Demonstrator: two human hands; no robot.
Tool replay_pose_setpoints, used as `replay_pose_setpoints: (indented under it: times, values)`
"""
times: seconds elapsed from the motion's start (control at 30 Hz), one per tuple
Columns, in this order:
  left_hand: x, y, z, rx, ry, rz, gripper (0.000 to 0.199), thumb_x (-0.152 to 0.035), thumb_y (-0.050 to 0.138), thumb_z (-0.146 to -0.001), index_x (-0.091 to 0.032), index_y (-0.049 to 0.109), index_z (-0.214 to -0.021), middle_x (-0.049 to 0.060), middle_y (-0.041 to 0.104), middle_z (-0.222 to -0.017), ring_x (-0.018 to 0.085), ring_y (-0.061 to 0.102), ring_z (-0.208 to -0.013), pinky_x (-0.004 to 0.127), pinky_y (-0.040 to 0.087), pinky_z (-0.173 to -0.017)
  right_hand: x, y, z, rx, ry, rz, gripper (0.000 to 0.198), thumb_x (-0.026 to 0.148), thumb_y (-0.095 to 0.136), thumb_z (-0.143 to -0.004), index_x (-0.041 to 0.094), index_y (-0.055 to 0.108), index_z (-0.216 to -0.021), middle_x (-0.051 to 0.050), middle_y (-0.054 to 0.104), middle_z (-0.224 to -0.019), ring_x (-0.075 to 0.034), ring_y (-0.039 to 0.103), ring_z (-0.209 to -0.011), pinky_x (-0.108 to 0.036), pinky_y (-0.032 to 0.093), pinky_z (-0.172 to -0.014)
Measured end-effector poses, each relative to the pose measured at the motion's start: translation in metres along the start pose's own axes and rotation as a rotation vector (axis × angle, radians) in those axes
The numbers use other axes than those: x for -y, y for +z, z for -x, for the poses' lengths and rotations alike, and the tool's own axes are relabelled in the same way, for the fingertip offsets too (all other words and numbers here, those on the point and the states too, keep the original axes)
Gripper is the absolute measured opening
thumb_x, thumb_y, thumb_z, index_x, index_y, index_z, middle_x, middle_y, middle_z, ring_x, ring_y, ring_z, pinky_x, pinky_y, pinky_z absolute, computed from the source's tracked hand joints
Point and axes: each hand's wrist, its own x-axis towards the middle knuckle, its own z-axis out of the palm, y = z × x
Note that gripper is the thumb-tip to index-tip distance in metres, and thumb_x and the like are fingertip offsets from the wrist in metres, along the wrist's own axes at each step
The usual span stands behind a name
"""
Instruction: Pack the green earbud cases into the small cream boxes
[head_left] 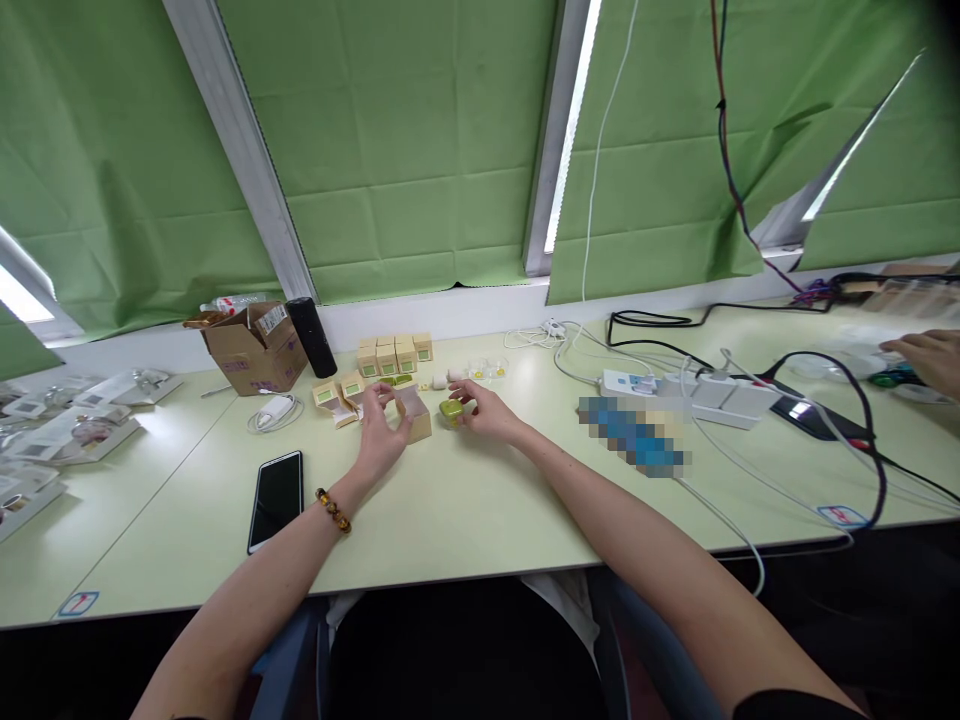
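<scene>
My left hand (pixel 384 436) is closed on a small tan cardboard box (pixel 420 428), whose top stands open toward me. Just right of it, my right hand (pixel 486 412) grips a small, rounded green object (pixel 451 409) by its side; its exact kind is too small to make out. The green object is apart from the box, close to the table surface. Left of my left hand lie small tan boxes (pixel 328 394) with green labels, some with their flaps open. Behind the hands are small pale cylinders (pixel 439 381) and a clear plastic tray (pixel 489 371) with yellow bits.
Closed labelled boxes (pixel 386 356) stand in a row at the back. A phone (pixel 276 500), charger cable (pixel 276 411), carton (pixel 255 350) and black cylinder (pixel 312 338) are on the left. Power strips (pixel 720 396) and cables lie right, near another person's hand (pixel 930 358).
</scene>
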Motion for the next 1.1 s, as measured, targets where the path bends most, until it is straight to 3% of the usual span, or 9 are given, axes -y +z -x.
replay_pose_setpoints:
  times: [0.2, 0.4, 0.57, 0.7, 0.93, 1.1]
  values:
    - [-0.011, -0.003, 0.002, 0.001, 0.127, -0.182, 0.014, -0.024, 0.066, -0.089, -0.023, 0.068, -0.103, 0.011, 0.056, -0.13, 0.028, 0.05, -0.136, 0.046, 0.045, -0.111, 0.003, 0.004, 0.003, -0.006, -0.013, 0.082, 0.055, 0.013, 0.073, -0.081, 0.026, 0.057, -0.132, -0.005, 0.073, -0.124, -0.023, 0.067, -0.112, -0.031, 0.054, -0.082]
    - [-0.006, 0.001, 0.001, 0.059, 0.021, -0.168, 0.023, -0.027, 0.059, -0.094, -0.022, 0.072, -0.113, 0.01, 0.072, -0.121, 0.027, 0.063, -0.12, 0.046, 0.049, -0.106, 0.009, 0.001, 0.005, -0.013, -0.02, 0.169, 0.057, 0.018, 0.078, -0.082, 0.027, 0.057, -0.133, -0.005, 0.073, -0.123, -0.023, 0.068, -0.109, -0.033, 0.054, -0.086]
    - [-0.002, 0.002, 0.001, 0.056, -0.041, -0.116, 0.036, -0.024, 0.06, -0.091, -0.02, 0.068, -0.126, 0.011, 0.072, -0.129, 0.025, 0.066, -0.111, 0.045, 0.052, -0.103, 0.016, 0.001, 0.008, -0.011, -0.055, 0.244, 0.054, 0.016, 0.077, -0.082, 0.026, 0.058, -0.131, -0.006, 0.074, -0.123, -0.024, 0.068, -0.111, -0.036, 0.053, -0.092]
    - [-0.003, 0.001, 0.002, 0.072, -0.074, -0.051, 0.04, -0.022, 0.059, -0.09, -0.02, 0.067, -0.13, 0.012, 0.07, -0.134, 0.025, 0.066, -0.113, 0.046, 0.052, -0.105, 0.015, 0.002, 0.008, -0.031, -0.078, 0.248, 0.044, 0.014, 0.075, -0.082, 0.024, 0.062, -0.123, -0.006, 0.074, -0.118, -0.023, 0.069, -0.104, -0.035, 0.053, -0.086]
    - [-0.01, 0.001, 0.002, 0.087, -0.108, 0.05, 0.041, -0.018, 0.058, -0.088, -0.02, 0.07, -0.126, 0.011, 0.069, -0.137, 0.026, 0.065, -0.117, 0.044, 0.054, -0.102, 0.025, -0.004, 0.005, -0.291, -0.111, -0.027, 0.026, 0.032, 0.07, -0.085, 0.025, 0.065, -0.11, -0.005, 0.073, -0.11, -0.021, 0.068, -0.098, -0.03, 0.054, -0.069]
    - [-0.013, 0.003, 0.005, 0.158, -0.119, 0.129, 0.043, -0.021, 0.06, -0.088, -0.021, 0.07, -0.13, 0.011, 0.067, -0.141, 0.026, 0.064, -0.119, 0.044, 0.053, -0.102, 0.05, -0.007, 0.01, -0.381, -0.122, -0.382, 0.038, 0.051, 0.076, -0.082, 0.024, 0.064, -0.104, -0.006, 0.07, -0.108, -0.021, 0.066, -0.094, -0.025, 0.051, -0.056]
